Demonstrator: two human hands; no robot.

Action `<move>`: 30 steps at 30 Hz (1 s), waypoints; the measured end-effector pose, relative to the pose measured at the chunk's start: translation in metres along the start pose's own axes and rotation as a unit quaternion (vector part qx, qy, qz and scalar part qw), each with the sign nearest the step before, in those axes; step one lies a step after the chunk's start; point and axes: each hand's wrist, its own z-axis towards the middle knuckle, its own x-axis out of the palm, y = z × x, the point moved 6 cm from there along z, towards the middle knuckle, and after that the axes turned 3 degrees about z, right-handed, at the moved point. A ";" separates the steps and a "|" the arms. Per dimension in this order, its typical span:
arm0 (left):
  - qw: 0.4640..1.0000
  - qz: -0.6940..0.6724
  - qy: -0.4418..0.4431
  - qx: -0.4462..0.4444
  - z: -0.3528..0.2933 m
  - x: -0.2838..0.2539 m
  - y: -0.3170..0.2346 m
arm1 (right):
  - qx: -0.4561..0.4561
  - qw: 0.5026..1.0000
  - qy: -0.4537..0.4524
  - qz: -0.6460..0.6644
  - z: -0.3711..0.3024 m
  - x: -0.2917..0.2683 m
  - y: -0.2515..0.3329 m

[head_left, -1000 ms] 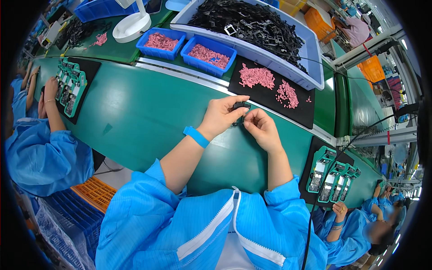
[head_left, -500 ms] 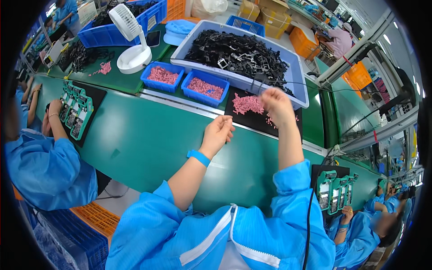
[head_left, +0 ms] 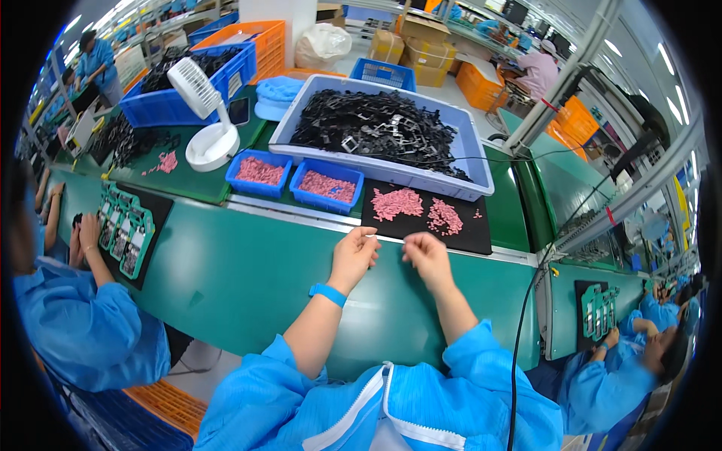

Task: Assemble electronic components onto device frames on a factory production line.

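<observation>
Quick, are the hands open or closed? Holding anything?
Left hand: partly curled; can't tell whether it holds something tiny.
Right hand: loosely curled; can't tell whether anything is in it.

Bare right hand [head_left: 429, 259] was withdrawn from above flat black rectangular mat [head_left: 474, 234] to its near side, brought closer to bare left hand [head_left: 355, 258].

There are two pink-filled blue trays [head_left: 325, 201] and one white fan [head_left: 213, 148].
</observation>
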 end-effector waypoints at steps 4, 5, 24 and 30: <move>1.000 0.018 0.014 0.000 0.000 0.003 -0.002 | -0.004 0.997 0.007 -0.075 -0.048 -0.001 -0.006; 1.000 0.006 0.009 -0.013 -0.001 0.001 -0.001 | 0.012 0.996 0.007 -0.090 -0.057 0.004 -0.004; 0.982 0.182 0.027 0.051 -0.013 0.004 -0.013 | -0.181 0.961 0.020 -0.206 -0.062 0.023 0.013; 0.970 0.214 0.033 0.107 -0.017 0.007 -0.012 | -0.208 0.958 0.029 -0.198 -0.057 0.025 0.008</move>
